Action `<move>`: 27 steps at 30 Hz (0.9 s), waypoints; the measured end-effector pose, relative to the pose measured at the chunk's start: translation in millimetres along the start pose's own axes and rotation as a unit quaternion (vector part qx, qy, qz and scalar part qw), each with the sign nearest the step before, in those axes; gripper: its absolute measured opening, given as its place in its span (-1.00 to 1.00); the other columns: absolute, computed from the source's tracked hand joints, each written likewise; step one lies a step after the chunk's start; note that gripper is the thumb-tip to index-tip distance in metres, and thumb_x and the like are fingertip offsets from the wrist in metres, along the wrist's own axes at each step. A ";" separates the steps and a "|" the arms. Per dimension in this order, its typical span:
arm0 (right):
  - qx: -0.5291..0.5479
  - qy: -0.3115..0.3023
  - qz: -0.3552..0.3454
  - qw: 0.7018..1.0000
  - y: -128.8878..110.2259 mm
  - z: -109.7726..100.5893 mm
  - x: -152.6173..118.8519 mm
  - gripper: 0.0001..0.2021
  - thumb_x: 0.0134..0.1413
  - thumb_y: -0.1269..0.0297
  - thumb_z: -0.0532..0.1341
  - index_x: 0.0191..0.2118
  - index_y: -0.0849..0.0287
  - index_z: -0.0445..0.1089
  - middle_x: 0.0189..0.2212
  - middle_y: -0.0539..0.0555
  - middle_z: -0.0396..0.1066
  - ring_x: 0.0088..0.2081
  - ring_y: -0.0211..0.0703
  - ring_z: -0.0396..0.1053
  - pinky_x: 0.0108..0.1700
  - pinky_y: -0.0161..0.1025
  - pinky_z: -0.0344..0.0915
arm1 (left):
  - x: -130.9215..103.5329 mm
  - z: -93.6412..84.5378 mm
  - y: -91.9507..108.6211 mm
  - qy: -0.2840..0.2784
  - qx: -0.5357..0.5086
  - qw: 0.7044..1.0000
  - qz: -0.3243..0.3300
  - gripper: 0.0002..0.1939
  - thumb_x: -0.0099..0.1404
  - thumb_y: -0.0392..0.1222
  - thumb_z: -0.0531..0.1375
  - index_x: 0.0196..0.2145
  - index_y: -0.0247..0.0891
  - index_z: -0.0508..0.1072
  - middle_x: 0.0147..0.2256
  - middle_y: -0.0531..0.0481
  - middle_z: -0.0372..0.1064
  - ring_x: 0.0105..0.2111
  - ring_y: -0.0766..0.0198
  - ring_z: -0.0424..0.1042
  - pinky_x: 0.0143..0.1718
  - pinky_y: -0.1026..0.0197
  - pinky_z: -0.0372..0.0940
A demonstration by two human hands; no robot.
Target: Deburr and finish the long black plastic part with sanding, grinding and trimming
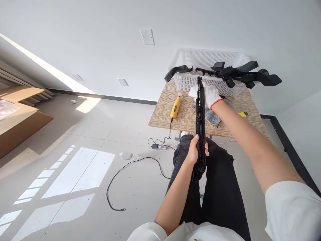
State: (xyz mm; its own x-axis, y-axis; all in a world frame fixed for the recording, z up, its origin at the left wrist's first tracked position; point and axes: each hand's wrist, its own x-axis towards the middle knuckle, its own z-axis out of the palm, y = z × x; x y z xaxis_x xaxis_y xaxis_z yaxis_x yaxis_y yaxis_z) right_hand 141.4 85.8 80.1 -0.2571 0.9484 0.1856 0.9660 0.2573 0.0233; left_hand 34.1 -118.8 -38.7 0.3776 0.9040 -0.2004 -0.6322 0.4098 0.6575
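Note:
My left hand point(194, 149), bare, is wrapped round the lower part of a long black plastic trim piece point(200, 117) with ribs and slots. The piece stands nearly lengthwise over my lap, its far end reaching the basket's front. My right hand point(211, 94) wears a white knitted glove with an orange cuff and is over the table just behind the piece's upper part. Its fingers are mostly hidden by the piece, and a flat white thing point(192, 92) shows beside them. Under the right wrist lies a grey cloth point(212, 117).
A white plastic basket point(185, 79) holds several black plastic parts point(250, 74) jutting over its rim. On the wooden table point(160, 113) are a yellow rotary tool point(176, 106) with a cord and a yellow item point(242, 114). A cable point(108, 187), a clear bottle point(125, 155) and cardboard boxes point(22, 129) are on the floor.

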 end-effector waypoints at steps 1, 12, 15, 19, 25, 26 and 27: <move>-0.008 0.008 0.024 1.000 7.2 -4.7 -13.6 -0.49 0.19 0.11 0.16 0.13 0.36 0.41 -0.09 0.45 0.46 -0.13 0.32 0.47 -0.14 0.13 0.36 | 0.5 -1.6 -0.6 -0.006 -0.003 1.000 -0.005 -0.42 0.28 0.33 0.16 -0.15 -0.31 0.46 -0.60 0.07 0.32 -0.69 0.31 0.27 -0.65 0.22 0.30; 0.120 0.037 0.018 0.992 53.4 -30.3 -133.4 -0.35 0.25 -0.03 0.15 0.43 -0.17 0.13 0.16 0.13 0.35 0.03 0.14 0.43 0.05 0.09 0.41 | -2.4 -4.0 -5.7 -0.024 0.068 0.997 0.018 -0.41 0.28 0.44 0.09 -0.36 -0.21 0.31 -0.62 0.08 0.32 -0.75 0.32 0.25 -0.68 0.21 0.27; 0.091 -0.004 -0.017 0.996 56.3 -24.9 -123.9 -0.41 0.25 -0.03 0.16 0.38 -0.26 0.21 0.19 0.06 0.37 -0.04 0.07 0.46 -0.01 -0.02 0.43 | -4.0 -0.7 -2.7 -0.036 0.050 0.998 -0.019 -0.48 0.26 0.37 0.19 -0.21 -0.17 0.27 -0.58 0.19 0.27 -0.76 0.36 0.19 -0.70 0.24 0.28; 0.071 0.064 0.061 0.994 59.5 -22.5 -122.5 -0.37 0.25 -0.03 0.15 0.42 -0.22 0.17 0.23 0.09 0.33 -0.04 0.11 0.47 -0.05 -0.02 0.43 | -2.5 -4.2 -2.8 -0.080 0.053 0.994 -0.042 -0.48 0.31 0.31 0.17 -0.03 -0.15 0.28 -0.58 0.21 0.23 -0.75 0.37 0.20 -0.71 0.25 0.28; 0.061 0.073 0.064 0.993 53.0 -30.7 -134.5 -0.41 0.23 -0.02 0.14 0.36 -0.15 0.28 0.19 0.10 0.37 -0.09 0.11 0.48 -0.12 -0.03 0.41 | -1.7 -5.7 -5.7 -0.099 0.078 0.991 -0.052 -0.51 0.34 0.30 0.14 -0.05 -0.16 0.31 -0.58 0.19 0.23 -0.74 0.38 0.20 -0.69 0.26 0.28; 0.065 0.079 0.067 0.993 52.5 -33.5 -134.7 -0.40 0.23 -0.02 0.14 0.37 -0.14 0.28 0.20 0.10 0.37 -0.09 0.10 0.48 -0.12 -0.04 0.41 | -1.9 -5.1 -5.8 -0.100 0.082 0.990 -0.053 -0.51 0.33 0.30 0.15 -0.06 -0.16 0.31 -0.58 0.19 0.23 -0.74 0.38 0.20 -0.70 0.26 0.28; 0.069 0.074 0.053 0.993 52.2 -36.6 -134.6 -0.40 0.23 -0.03 0.14 0.36 -0.15 0.28 0.20 0.09 0.37 -0.09 0.09 0.48 -0.11 -0.05 0.41 | -2.2 -4.6 -5.6 -0.100 0.082 0.990 -0.053 -0.51 0.33 0.30 0.15 -0.07 -0.16 0.30 -0.58 0.20 0.22 -0.74 0.37 0.19 -0.70 0.26 0.27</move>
State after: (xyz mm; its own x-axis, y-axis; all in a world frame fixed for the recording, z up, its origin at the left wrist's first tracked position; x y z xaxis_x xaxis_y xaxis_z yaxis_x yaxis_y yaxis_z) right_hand 227.3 -35.2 92.3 -0.1376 0.9366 0.3221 0.9722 0.1900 -0.1372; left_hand 33.7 -122.5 -45.3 0.5734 0.8075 -0.1381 -0.4686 0.4616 0.7532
